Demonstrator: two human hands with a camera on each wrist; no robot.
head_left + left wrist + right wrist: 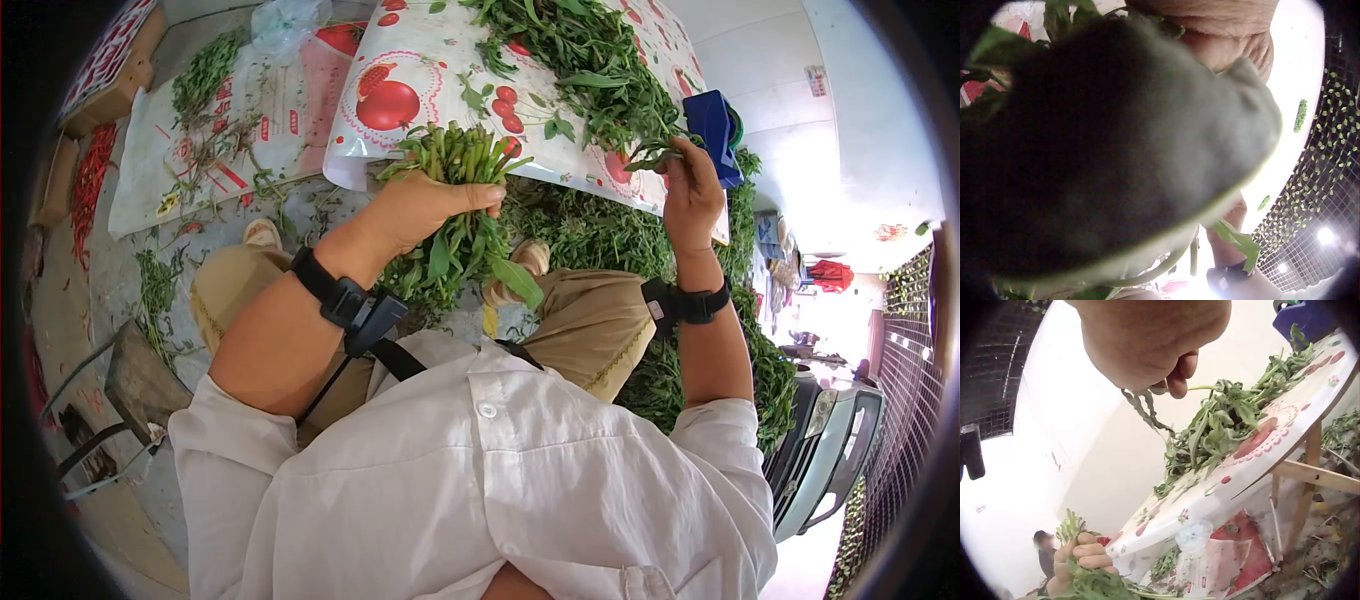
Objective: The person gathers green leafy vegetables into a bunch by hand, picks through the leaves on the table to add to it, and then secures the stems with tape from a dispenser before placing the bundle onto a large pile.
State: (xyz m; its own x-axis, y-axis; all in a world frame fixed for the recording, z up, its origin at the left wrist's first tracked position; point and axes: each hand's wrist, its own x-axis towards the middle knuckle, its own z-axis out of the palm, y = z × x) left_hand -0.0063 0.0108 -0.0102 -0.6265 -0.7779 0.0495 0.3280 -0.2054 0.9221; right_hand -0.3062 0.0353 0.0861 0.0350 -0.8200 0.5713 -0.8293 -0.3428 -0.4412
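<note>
My left hand (425, 208) grips a thick bunch of leafy greens (455, 155), its cut stem ends pointing up and its leaves hanging below the fist. In the left wrist view, a blurred leaf (1147, 162) from close by covers most of the picture and hides the grip. Over the table's right edge, my right hand (695, 197) pinches a thin leafy sprig (652, 157) between thumb and fingers. The right wrist view shows the sprig's pale stem (1202, 387) reaching from the fingertips toward a loose heap of greens (1222, 419) on the table.
A fruit-patterned cloth covers the table (400, 75). More greens (590, 228) lie on the floor below it and to the right. A blue container (712, 135) stands at the table's right edge. Printed sacking (150, 195) with scattered sprigs and a stool (145, 385) are at left.
</note>
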